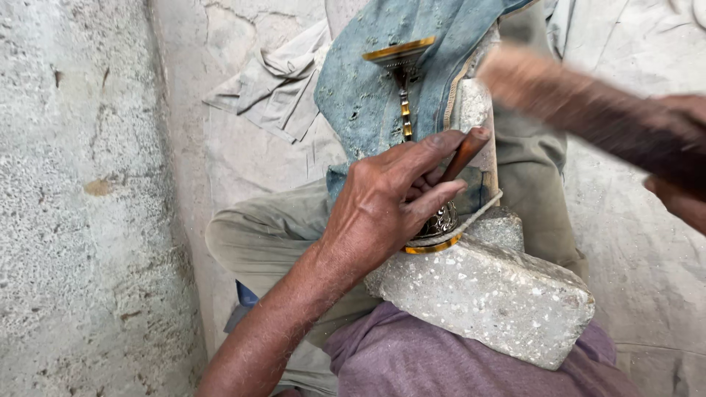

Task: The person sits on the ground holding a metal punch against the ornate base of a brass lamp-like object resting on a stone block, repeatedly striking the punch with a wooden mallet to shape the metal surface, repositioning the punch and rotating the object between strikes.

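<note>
My left hand point(390, 198) grips a brown chisel-like tool point(465, 153) and presses it against a brass ornamental piece point(434, 231) with a carved band. The brass piece runs as a thin stem point(405, 110) up to a flat gold-rimmed top point(398, 51), lying on blue denim cloth point(360, 95). My right hand point(680, 173), at the right edge, holds a wooden mallet-like stick point(581, 110), blurred with motion, above and right of the chisel.
A rough grey stone block point(493, 294) rests on my lap below the brass piece. A crumpled grey cloth point(272, 84) lies on the dusty concrete floor point(647, 279). A rough plaster wall point(73, 198) stands at the left.
</note>
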Motion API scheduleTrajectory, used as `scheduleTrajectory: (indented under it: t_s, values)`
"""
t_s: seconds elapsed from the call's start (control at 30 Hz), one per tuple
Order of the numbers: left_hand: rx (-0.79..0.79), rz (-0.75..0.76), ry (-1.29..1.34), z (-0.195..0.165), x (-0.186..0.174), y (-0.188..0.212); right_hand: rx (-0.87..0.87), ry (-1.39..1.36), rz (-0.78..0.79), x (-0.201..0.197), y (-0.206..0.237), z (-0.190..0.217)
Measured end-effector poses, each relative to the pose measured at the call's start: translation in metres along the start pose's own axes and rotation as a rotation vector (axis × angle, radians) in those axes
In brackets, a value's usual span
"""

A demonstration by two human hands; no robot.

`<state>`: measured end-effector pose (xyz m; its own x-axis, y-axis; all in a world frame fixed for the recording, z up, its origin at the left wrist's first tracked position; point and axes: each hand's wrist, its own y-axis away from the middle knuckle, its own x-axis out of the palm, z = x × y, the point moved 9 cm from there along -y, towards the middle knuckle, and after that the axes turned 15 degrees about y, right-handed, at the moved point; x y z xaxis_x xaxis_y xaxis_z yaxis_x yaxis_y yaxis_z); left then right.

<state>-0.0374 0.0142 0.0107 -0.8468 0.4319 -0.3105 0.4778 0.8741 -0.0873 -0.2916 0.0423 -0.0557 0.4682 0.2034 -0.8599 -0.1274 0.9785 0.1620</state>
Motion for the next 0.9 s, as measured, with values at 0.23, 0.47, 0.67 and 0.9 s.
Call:
scheduleTrajectory:
  t_s: [0.23,0.47,0.67,0.9]
  values:
    - [0.022,0.004,-0.097,-0.007,-0.001,0.01,0.034,0.01,0.0,0.005,0.017,-0.016]
    - [-0.146,-0.522,0.279,0.073,-0.083,0.092,0.452,-0.122,0.17,0.071,0.047,-0.101]
    - [-0.329,-0.392,-0.457,0.121,-0.105,0.168,0.577,-0.119,0.304,0.135,0.065,-0.127]
    - [-0.158,-0.608,-0.21,0.08,-0.105,0.147,0.518,0.16,0.236,0.107,0.046,-0.102]
